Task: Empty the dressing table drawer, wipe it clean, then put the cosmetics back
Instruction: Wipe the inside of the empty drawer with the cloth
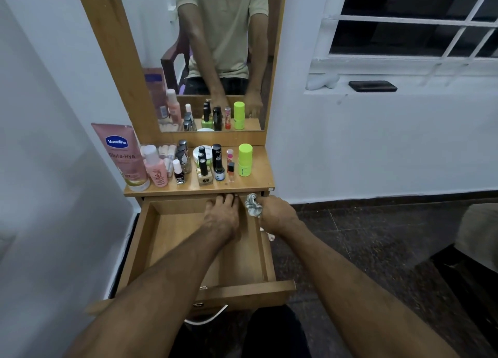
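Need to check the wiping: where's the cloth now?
In the head view, the cloth is bunched in the right hand, at the open drawer's back right corner.

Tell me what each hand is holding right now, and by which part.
The right hand grips a bunched cloth in its fist, one end sticking out. The left hand holds nothing; its fingers reach to the back of the open drawer.

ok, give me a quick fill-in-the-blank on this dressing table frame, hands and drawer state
1. The drawer is pulled out and holds ____ cosmetics.
2. The right hand grips a crumpled ____ at the drawer's back right corner.
3. The left hand reaches to the drawer's ____ wall.
4. The pink Vaseline tube stands at the ____ end of the tabletop.

Missing words: no; cloth; back; left
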`<action>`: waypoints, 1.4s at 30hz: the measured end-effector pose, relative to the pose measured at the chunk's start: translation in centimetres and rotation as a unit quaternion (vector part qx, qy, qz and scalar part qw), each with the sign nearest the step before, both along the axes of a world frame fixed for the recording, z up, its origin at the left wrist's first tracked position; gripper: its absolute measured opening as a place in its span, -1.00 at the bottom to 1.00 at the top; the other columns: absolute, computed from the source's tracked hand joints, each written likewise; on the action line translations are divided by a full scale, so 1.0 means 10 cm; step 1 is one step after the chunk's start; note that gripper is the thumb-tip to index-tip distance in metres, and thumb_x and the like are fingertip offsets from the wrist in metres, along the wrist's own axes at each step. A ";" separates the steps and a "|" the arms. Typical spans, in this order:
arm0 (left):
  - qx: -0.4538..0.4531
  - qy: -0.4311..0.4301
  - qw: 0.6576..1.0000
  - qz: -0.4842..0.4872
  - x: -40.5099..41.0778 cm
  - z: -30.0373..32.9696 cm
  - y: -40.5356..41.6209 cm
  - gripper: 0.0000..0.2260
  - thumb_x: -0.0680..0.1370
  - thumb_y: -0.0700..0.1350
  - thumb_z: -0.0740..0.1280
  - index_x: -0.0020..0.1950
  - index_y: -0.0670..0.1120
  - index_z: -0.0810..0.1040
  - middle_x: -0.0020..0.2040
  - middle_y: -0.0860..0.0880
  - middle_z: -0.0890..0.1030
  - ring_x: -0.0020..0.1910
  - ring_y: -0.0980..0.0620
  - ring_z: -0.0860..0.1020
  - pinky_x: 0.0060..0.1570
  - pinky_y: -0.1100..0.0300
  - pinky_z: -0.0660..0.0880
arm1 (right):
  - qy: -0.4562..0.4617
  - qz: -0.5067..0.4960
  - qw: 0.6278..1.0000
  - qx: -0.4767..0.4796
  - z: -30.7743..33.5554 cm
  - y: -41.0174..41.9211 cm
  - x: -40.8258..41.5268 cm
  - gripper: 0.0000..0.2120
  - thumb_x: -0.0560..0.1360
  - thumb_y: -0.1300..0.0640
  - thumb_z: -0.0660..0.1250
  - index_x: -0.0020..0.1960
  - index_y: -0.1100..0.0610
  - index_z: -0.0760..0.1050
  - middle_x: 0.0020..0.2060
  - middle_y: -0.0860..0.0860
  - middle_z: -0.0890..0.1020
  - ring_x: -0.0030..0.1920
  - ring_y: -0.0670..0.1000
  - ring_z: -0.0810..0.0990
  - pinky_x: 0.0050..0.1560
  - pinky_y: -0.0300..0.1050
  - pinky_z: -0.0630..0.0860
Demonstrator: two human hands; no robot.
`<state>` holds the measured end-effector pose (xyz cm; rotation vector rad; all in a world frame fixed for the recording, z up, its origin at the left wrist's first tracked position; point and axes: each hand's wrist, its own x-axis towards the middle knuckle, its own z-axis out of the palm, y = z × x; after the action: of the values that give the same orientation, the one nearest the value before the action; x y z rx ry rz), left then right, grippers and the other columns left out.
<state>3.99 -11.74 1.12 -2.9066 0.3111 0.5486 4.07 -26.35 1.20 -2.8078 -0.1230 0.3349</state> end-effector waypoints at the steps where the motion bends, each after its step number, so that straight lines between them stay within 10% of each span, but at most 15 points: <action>1: -0.001 0.002 1.000 0.002 0.00 -0.02 0.00 -0.17 0.55 -0.15 0.39 0.65 -0.15 -0.09 0.55 -0.10 0.15 0.49 -0.16 0.20 0.53 -0.13 0.16 | 0.012 0.004 1.000 0.003 0.02 -0.01 -0.01 -0.63 0.50 0.18 0.27 0.30 0.11 0.54 0.17 0.13 0.64 0.16 0.20 0.60 0.15 0.04 0.55; 25: -0.086 0.014 0.993 0.079 0.05 0.03 -0.15 -0.34 0.58 -0.11 0.37 0.61 -0.16 0.14 0.53 -0.14 0.19 0.50 -0.22 0.22 0.44 -0.13 0.36 | -0.014 0.004 0.998 -0.055 -0.02 -0.06 -0.44 -0.62 0.61 0.13 0.21 0.38 -0.09 0.49 0.16 0.08 0.66 0.14 0.19 0.63 0.07 0.07 0.54; 42: -0.104 0.011 0.993 0.059 0.04 -0.10 0.03 -0.12 0.51 -0.24 0.41 0.66 -0.04 -0.09 0.64 -0.01 0.00 0.62 -0.11 0.01 0.53 -0.13 0.22 | -0.038 0.022 0.997 -0.068 0.05 0.00 -0.12 -0.69 0.64 0.13 0.17 0.37 0.01 0.40 0.10 0.15 0.64 0.08 0.21 0.60 0.00 0.07 0.50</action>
<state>4.38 -11.42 0.14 -3.1379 0.2115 0.6003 2.86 -26.38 1.73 -2.9577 -0.1847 0.2550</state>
